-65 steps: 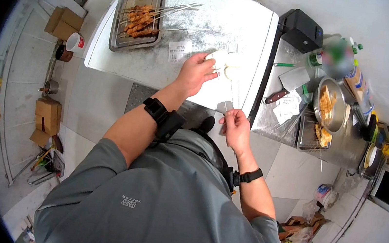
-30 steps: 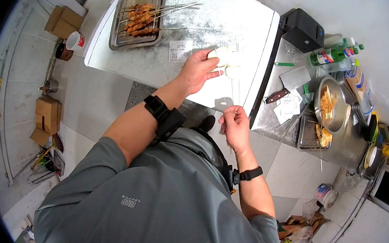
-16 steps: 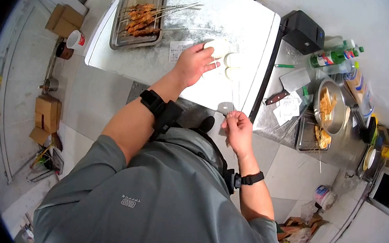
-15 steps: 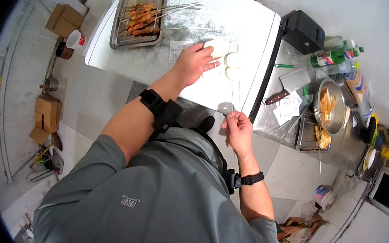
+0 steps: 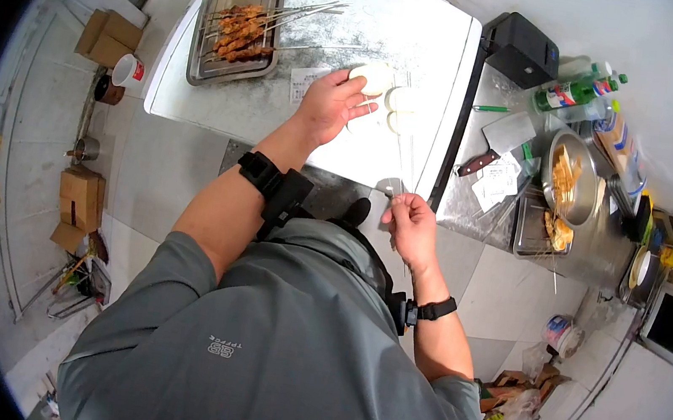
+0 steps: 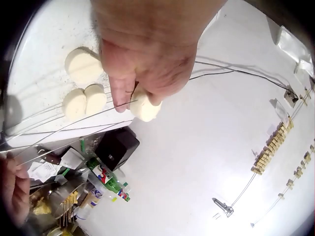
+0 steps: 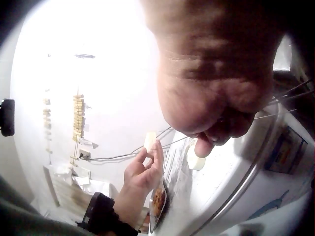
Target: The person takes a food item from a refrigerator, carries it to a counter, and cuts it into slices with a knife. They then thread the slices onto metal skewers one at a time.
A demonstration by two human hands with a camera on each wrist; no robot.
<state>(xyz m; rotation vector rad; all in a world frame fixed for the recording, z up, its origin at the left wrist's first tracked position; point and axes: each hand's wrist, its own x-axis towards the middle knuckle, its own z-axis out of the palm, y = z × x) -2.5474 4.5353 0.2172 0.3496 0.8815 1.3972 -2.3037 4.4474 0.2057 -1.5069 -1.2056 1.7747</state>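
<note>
In the head view my left hand [image 5: 326,112] holds a thick, pale round slice [image 5: 369,77] between thumb and fingers over the white tabletop. My right hand [image 5: 412,227], lower and nearer my body, pinches the ends of thin skewers [image 5: 402,163]. The left wrist view shows a skewer reaching from the right hand to the pale slice [image 6: 145,107], its tip right at the slice. Beside the left hand, more pale slices [image 5: 400,122] lie on the table; two of them sit side by side [image 6: 74,104] along skewers.
A metal tray [image 5: 202,65] of meat skewers [image 5: 242,32] stands at the table's far left, near a paper slip [image 5: 304,85]. On the right-hand counter are a black box [image 5: 520,51], a cleaver [image 5: 508,132], green bottles [image 5: 568,96] and a metal bowl [image 5: 583,200].
My left hand has shifted slightly left and away from me, and the slice in it now shows its round face. The right hand has stayed nearly in place, still pinching the skewers.
</note>
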